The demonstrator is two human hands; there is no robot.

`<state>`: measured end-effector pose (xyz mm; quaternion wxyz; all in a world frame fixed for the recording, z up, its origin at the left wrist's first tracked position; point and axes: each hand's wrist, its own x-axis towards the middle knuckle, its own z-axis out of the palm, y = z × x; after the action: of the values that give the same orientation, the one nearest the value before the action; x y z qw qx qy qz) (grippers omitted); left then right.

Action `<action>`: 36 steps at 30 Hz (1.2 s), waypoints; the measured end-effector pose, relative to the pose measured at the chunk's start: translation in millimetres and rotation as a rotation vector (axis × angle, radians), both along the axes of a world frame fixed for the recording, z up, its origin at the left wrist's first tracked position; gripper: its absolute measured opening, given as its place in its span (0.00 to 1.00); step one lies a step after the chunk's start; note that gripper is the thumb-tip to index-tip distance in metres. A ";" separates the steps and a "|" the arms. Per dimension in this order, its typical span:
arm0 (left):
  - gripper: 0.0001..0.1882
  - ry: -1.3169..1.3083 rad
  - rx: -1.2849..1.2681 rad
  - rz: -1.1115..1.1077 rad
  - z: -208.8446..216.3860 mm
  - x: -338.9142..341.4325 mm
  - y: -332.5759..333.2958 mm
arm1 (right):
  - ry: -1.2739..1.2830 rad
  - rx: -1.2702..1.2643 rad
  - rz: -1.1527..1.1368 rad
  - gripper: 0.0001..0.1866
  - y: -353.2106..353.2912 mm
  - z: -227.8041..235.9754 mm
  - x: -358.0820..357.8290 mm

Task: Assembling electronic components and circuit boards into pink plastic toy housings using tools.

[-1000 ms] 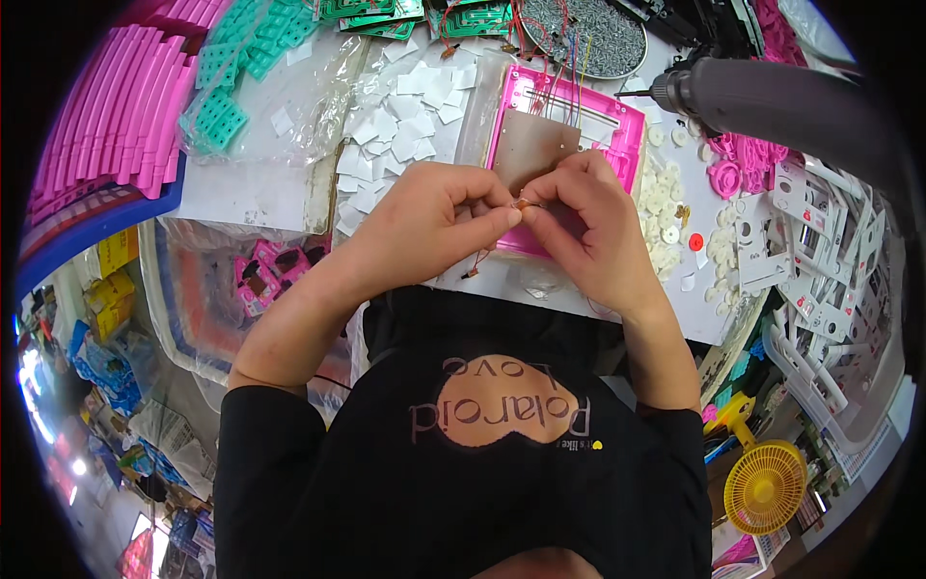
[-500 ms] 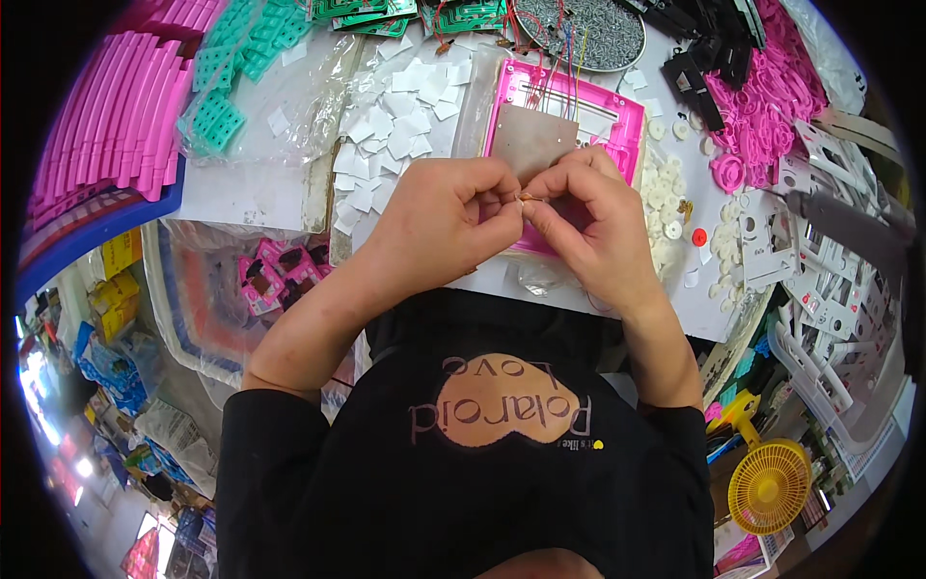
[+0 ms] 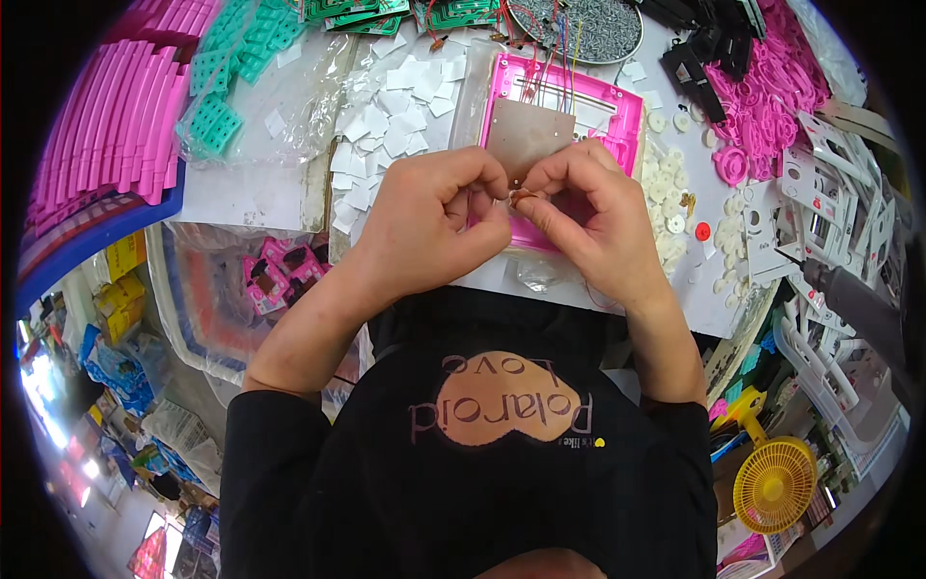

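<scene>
My left hand [image 3: 434,217] and my right hand [image 3: 603,222] meet fingertip to fingertip over the near edge of a pink plastic casing [image 3: 629,121]. In my right hand's pinch is a small brown piece [image 3: 522,195], too tiny to name. My left fingers are closed right beside it; whatever they grip is hidden. Just beyond the fingertips a flat brown circuit board [image 3: 531,135] lies over the casing, with thin red, blue and yellow wires [image 3: 555,68] running from its far edge. My hands cover the near part of the casing.
White square pieces [image 3: 395,111] lie left of the casing, white plastic wheels [image 3: 666,188] right of it. A tray of screws [image 3: 593,34] stands behind. Farther right are pink parts [image 3: 767,96] and a dark tool [image 3: 849,299]. Pink panels [image 3: 106,121] fill a blue bin at left.
Both hands have shifted slightly left, and the left fingertips have drawn a little away from the right ones. More of the small brown piece shows now. The dark tool at right hangs lower in view.
</scene>
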<state>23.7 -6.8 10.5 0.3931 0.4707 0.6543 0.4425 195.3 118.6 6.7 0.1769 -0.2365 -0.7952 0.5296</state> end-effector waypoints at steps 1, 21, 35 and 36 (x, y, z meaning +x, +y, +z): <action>0.04 0.011 -0.001 -0.006 0.4 -0.2 -0.5 | 0.005 0.004 -0.001 0.09 -0.5 -0.4 -0.4; 0.02 -0.414 -0.098 0.110 -3.7 9.8 -5.7 | 0.027 0.327 -0.108 0.14 -17.9 5.4 1.0; 0.03 -0.263 -0.021 0.139 -12.2 16.4 -7.3 | 0.059 0.177 -0.145 0.07 -18.4 4.3 1.5; 0.03 -0.261 -0.020 0.138 -11.9 16.4 -7.2 | 0.049 0.173 -0.154 0.07 -19.3 3.7 1.0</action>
<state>40.2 -14.0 -1.4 0.4482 0.3591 0.6327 0.5194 196.4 99.3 10.3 0.2560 -0.2677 -0.8128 0.4496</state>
